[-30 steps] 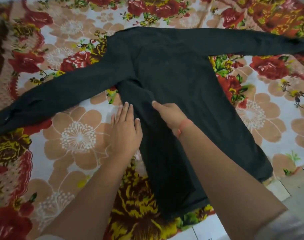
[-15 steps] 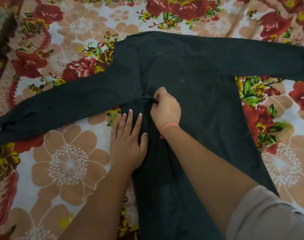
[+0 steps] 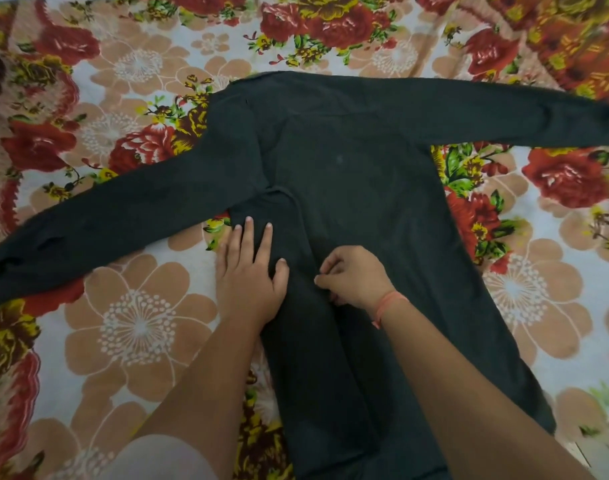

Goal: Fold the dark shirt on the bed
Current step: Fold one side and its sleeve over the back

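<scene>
Pinching the shirt with your right hand, left hand pressing flat, you are risking tugging the fold crooked.

Head camera looks steeply down, close over the bed; wide-angle (edges bowed).

A matt, dark knit-looking cloth shirt lies on a smooth printed floral bedsheet with a faint sheen; a thin orange thread band circles one wrist.
</scene>
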